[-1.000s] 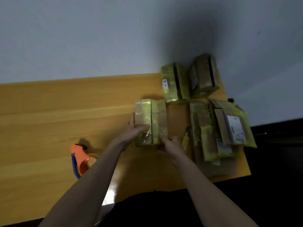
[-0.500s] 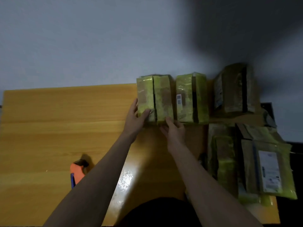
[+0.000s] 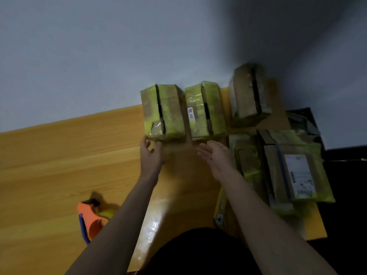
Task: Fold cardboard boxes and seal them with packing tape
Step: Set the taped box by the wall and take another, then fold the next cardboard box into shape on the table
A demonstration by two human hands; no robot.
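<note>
A wooden table (image 3: 59,165) with a pale orange-brown grain fills the lower left and centre of the view, its glossy top carrying a bright patch of reflected light near the front edge. Behind the table stands a plain grey-white wall (image 3: 99,56), meeting the table's far edge and darkened by a broad shadow toward the upper right. Past the table's right edge lies a dark floor area (image 3: 349,215), too dim for any detail to be made out.
</note>
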